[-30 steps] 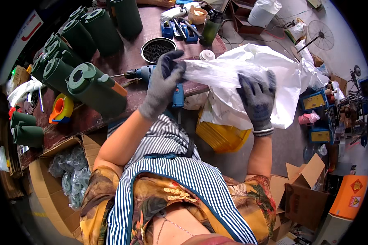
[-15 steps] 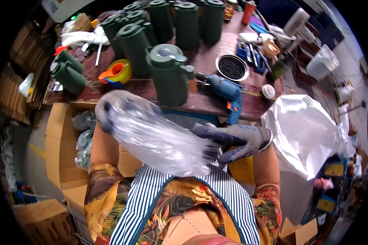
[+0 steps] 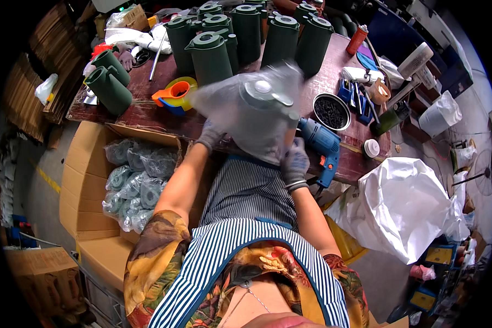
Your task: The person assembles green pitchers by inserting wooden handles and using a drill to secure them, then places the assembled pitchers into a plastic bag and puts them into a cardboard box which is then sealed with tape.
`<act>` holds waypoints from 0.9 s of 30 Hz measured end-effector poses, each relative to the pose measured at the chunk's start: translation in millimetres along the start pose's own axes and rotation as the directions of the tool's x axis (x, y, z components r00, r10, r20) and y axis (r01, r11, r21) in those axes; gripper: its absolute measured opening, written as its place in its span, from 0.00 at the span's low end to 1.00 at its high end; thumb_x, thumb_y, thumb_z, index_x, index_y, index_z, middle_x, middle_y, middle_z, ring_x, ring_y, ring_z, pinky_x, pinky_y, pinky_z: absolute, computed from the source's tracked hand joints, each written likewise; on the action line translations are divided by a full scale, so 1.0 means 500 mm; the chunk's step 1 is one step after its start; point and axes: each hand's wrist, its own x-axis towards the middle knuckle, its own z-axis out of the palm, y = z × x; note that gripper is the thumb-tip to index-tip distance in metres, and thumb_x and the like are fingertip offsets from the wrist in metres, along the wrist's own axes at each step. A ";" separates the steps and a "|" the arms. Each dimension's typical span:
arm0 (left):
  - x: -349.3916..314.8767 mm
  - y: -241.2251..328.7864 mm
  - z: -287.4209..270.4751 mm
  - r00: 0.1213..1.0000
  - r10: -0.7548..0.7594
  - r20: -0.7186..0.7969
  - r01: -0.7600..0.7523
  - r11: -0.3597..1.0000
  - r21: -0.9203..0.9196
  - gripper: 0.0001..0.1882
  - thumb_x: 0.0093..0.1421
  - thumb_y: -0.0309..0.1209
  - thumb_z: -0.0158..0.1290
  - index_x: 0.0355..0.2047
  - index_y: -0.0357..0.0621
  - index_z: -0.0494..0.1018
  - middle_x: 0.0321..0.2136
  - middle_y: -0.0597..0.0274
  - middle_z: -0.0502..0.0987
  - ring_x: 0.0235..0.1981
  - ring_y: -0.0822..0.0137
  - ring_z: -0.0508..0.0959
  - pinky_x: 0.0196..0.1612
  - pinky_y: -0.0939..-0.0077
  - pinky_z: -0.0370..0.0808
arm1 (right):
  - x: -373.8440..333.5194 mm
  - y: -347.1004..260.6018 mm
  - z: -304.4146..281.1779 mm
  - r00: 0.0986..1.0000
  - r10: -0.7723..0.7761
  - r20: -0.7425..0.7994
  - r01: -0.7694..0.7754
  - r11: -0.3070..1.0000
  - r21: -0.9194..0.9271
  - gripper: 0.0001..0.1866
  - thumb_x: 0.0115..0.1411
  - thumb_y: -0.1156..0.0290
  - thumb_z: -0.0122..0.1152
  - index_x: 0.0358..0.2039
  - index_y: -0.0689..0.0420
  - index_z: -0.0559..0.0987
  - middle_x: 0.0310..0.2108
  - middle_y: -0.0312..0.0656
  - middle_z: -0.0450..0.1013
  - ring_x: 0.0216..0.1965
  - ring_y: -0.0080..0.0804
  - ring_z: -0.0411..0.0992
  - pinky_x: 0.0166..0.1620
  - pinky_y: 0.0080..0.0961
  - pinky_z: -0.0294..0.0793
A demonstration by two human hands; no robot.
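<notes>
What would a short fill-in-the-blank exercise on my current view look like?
1. The left hand and right hand both wear work ____.
2. The jug in the clear plastic bag has the blue drill on its ____ side in the view.
3. The small pieces in the metal bowl are coloured ____.
4. The open cardboard box with bagged items stands on the person's ____.

Missing words: gloves; right; black; left.
</notes>
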 end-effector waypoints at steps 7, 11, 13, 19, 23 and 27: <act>-0.075 0.462 0.080 0.390 0.721 0.572 -0.920 0.286 0.267 0.34 0.41 0.36 0.70 0.51 0.44 0.78 0.48 0.52 0.79 0.46 0.57 0.80 0.48 0.61 0.77 | -0.012 0.048 0.116 0.966 -0.135 0.219 0.204 0.921 -0.332 0.14 0.62 0.55 0.57 0.34 0.51 0.82 0.30 0.48 0.79 0.30 0.45 0.79 0.31 0.41 0.79; -0.114 0.475 0.238 0.313 0.174 0.934 -0.949 0.032 0.312 0.14 0.32 0.39 0.70 0.24 0.59 0.86 0.25 0.64 0.82 0.26 0.58 0.81 0.29 0.64 0.75 | -0.023 0.024 0.046 0.893 -0.368 0.257 0.423 0.883 -0.204 0.22 0.61 0.52 0.58 0.44 0.57 0.82 0.39 0.52 0.79 0.41 0.52 0.77 0.42 0.42 0.77; -0.129 0.443 0.211 0.354 0.283 0.892 -0.935 0.073 0.348 0.13 0.39 0.36 0.68 0.29 0.59 0.85 0.25 0.65 0.82 0.28 0.59 0.81 0.31 0.65 0.76 | -0.007 0.080 0.044 0.939 -0.227 0.259 0.245 0.969 -0.040 0.25 0.57 0.59 0.65 0.53 0.58 0.78 0.47 0.53 0.78 0.47 0.44 0.78 0.48 0.35 0.76; -0.463 0.308 -0.412 0.937 0.239 -0.256 -0.092 0.874 0.477 0.26 0.47 0.31 0.67 0.50 0.44 0.80 0.40 0.64 0.84 0.41 0.69 0.83 0.49 0.71 0.79 | -0.020 -0.067 0.042 0.760 -0.289 0.582 -0.607 0.004 0.794 0.19 0.69 0.73 0.54 0.60 0.59 0.73 0.48 0.40 0.76 0.42 0.30 0.77 0.47 0.26 0.79; -0.770 0.349 -0.605 0.850 0.298 -0.434 0.372 0.245 0.895 0.21 0.56 0.33 0.63 0.50 0.44 0.79 0.37 0.56 0.83 0.37 0.61 0.83 0.44 0.66 0.79 | -0.050 -0.225 0.035 0.589 -0.369 0.719 -0.651 0.311 0.692 0.18 0.71 0.67 0.55 0.58 0.60 0.75 0.46 0.36 0.76 0.37 0.21 0.75 0.42 0.19 0.78; -0.822 0.220 -0.555 0.979 -0.202 -0.030 -0.131 -0.732 0.669 0.09 0.55 0.34 0.54 0.28 0.51 0.83 0.25 0.59 0.81 0.30 0.62 0.80 0.34 0.67 0.74 | -0.053 -0.253 0.038 0.519 -0.381 0.765 -0.642 0.416 0.643 0.19 0.71 0.65 0.56 0.58 0.60 0.75 0.47 0.36 0.76 0.38 0.21 0.75 0.42 0.20 0.78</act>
